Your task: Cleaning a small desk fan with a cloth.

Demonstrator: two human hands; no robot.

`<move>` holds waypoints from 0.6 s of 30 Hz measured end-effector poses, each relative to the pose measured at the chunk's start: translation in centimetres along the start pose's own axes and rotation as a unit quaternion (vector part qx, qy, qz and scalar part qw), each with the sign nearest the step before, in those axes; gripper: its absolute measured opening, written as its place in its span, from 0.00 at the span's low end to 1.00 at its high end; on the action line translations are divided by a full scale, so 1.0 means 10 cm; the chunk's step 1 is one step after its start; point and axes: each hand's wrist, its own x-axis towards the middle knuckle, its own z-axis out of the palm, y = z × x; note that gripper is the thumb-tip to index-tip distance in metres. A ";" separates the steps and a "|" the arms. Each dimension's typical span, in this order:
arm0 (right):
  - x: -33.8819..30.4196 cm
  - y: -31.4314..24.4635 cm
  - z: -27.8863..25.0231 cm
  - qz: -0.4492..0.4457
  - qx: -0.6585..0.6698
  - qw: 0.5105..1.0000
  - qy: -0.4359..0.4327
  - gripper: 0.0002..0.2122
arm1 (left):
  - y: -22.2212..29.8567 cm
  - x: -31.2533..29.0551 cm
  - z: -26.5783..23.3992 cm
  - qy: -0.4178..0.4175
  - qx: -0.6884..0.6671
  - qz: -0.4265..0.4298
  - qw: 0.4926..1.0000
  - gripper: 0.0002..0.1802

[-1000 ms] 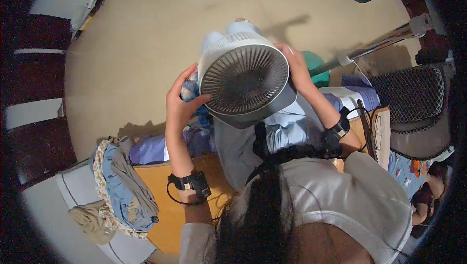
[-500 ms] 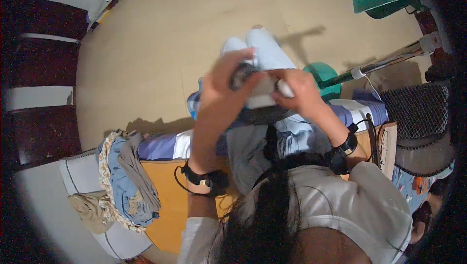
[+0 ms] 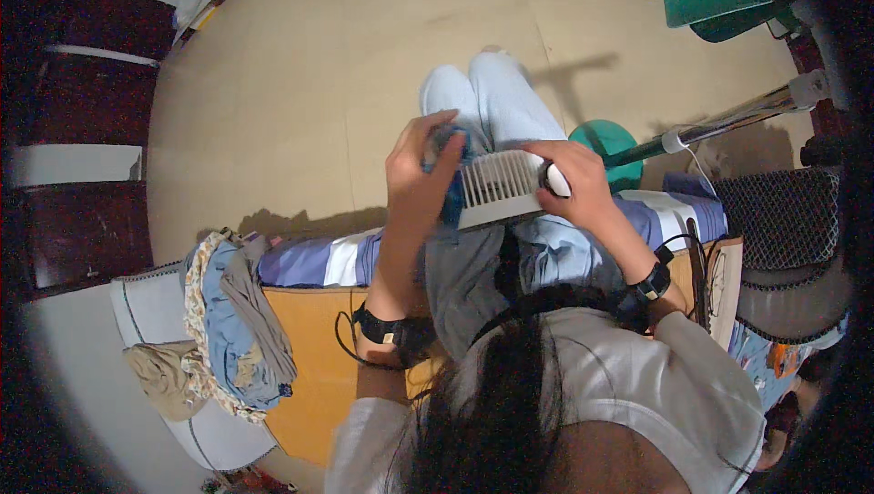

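You are holding a small white plastic desk fan with a slatted grille (image 3: 499, 186) over your lap, turned edge-on so its ribbed rim faces up at you. Its long axis runs left to right between your hands, tilted a little, with the left end lower.

Your right hand (image 3: 583, 186) grips the fan's right end, fingers wrapped over the top and a white rounded part of the fan showing under them. Your left hand (image 3: 421, 175) is at the fan's left end, fingers curled and pressing a bunched blue cloth (image 3: 450, 175) against the grille there. So the cloth lies left of the fan's middle, and the left hand is the one nearer to it; the right hand only steadies the fan.

Much is hidden. The fan's front face is turned away, the cloth is mostly covered by your fingers, and I cannot tell how far it reaches between the slats. The fan's base is not visible either.

Left of the fan and lower, a heap of folded blue and patterned clothes (image 3: 232, 321) rests on a grey padded seat (image 3: 137, 303).
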 end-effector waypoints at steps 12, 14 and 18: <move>-0.28 0.23 0.04 -0.010 0.029 0.997 0.065 0.22 | -0.70 -0.33 0.12 0.117 -0.126 -0.177 0.969 0.12; -0.30 0.26 0.03 -0.006 0.043 0.996 0.073 0.21 | -0.84 -0.33 0.18 0.114 -0.150 -0.177 0.966 0.13; -0.33 0.31 0.03 0.009 0.063 0.994 0.094 0.20 | -1.11 -0.35 0.28 0.076 -0.171 -0.207 0.960 0.20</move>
